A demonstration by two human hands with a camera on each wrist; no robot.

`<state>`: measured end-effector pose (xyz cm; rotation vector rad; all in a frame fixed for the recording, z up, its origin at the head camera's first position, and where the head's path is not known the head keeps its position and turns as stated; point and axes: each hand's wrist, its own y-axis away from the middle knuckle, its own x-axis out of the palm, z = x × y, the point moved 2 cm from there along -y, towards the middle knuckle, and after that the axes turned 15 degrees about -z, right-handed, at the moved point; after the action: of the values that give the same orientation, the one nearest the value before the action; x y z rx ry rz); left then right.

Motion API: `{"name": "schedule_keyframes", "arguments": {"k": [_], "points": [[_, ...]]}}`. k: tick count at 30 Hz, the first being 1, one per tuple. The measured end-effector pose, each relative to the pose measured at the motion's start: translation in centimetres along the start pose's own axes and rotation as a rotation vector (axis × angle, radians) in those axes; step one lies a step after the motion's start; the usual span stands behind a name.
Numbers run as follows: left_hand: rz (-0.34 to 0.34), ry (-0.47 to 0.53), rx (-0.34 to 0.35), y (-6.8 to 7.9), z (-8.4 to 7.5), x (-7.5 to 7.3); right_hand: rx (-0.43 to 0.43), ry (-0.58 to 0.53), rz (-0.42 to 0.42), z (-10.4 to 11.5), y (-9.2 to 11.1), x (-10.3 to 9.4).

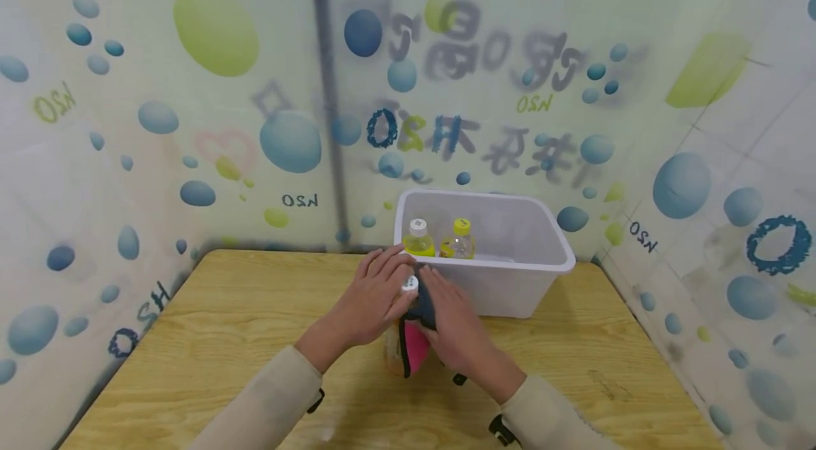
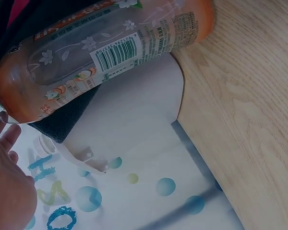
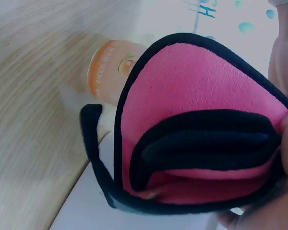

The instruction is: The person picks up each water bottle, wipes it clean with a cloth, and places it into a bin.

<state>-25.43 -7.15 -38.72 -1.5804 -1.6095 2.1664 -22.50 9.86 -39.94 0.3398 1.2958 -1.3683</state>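
My left hand [image 1: 372,294] pinches the neck of an orange drink bottle [image 2: 120,52] just below its white cap [image 1: 410,285]. The bottle seems to stand on the wooden table. Its label carries flowers and a barcode, turned to the left wrist view. My right hand [image 1: 462,329] holds a pink cloth piece with black edging [image 3: 197,81] against the bottle's right side. A black loop or fold lies over the pink face in the right wrist view, and a strap [image 3: 93,139] hangs off it. The cloth's exact kind is unclear.
A white plastic bin [image 1: 484,266] stands behind the hands, near the wall. Inside are a bottle of yellow drink with a white cap [image 1: 418,230] and a clear bottle with a yellow cap [image 1: 462,227]. Printed sheeting surrounds the wooden table [image 1: 255,322].
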Motion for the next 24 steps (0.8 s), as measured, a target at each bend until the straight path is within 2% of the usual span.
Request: {"name": "schedule_keyframes", "arguments": {"k": [5,10,19,24], "points": [[-0.007,0.014,-0.003,-0.1,0.0,0.1,0.039,-0.037,0.007,-0.4,0.3,0.4],[-0.011,0.028,-0.013,0.0,0.0,0.1,0.058,-0.031,0.057,-1.4,1.0,1.1],[-0.046,0.05,-0.009,0.1,-0.1,0.4,0.119,0.094,0.234,-3.7,3.3,6.2],[-0.045,0.05,-0.005,-0.1,-0.2,0.5,0.102,0.195,0.311,-4.3,4.2,7.7]]}}
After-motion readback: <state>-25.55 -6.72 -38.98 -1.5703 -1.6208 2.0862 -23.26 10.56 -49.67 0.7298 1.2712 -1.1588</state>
